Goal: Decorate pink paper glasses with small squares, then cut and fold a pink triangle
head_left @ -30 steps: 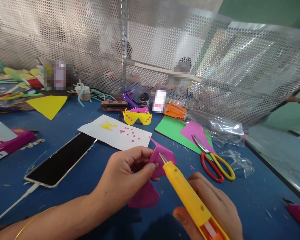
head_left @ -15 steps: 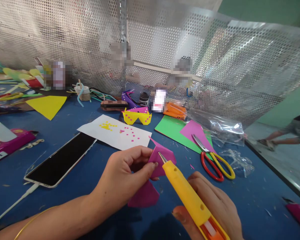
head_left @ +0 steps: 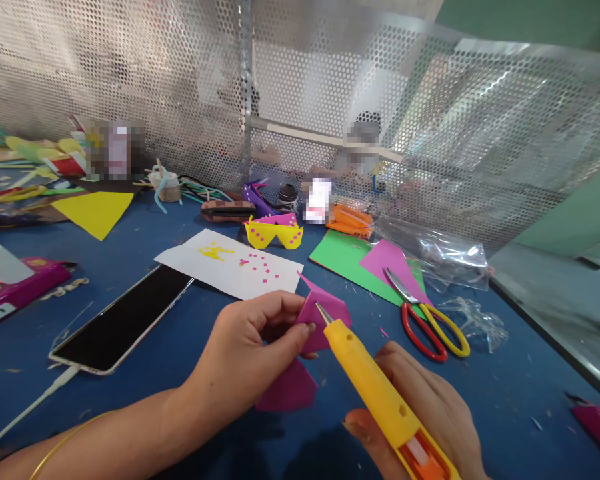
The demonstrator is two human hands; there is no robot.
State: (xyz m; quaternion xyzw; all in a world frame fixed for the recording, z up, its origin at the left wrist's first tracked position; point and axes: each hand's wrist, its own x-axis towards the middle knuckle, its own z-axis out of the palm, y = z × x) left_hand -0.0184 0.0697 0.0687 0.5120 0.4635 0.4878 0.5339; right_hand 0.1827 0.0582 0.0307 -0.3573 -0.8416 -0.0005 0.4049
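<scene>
Between thumb and fingers, my left hand (head_left: 253, 353) pinches a folded magenta foam or paper cutout (head_left: 325, 303), whose lower lobe hangs beneath the hand. A yellow hot glue gun (head_left: 365, 380) is gripped in my right hand (head_left: 425, 400), its metal nozzle pointing up and left at the cutout's face. The nozzle tip appears to touch the cutout. Beyond my hands lies white paper (head_left: 225, 273) with small yellow and pink pieces on it. Behind that paper stand yellow cutout glasses (head_left: 275, 235) dotted with pink squares.
Red-and-yellow-handled scissors (head_left: 425, 327) rest partly on green (head_left: 340, 257) and pink sheets at right, beside clear plastic (head_left: 475, 320). A charging phone (head_left: 125, 320) lies at left near a magenta power strip (head_left: 25, 283). A perforated metal screen (head_left: 310, 87) borders the table's back.
The glue gun's tip has shifted very slightly up and left on the cutout. My left hand keeps its hold. A person's leg at the far right has mostly left view.
</scene>
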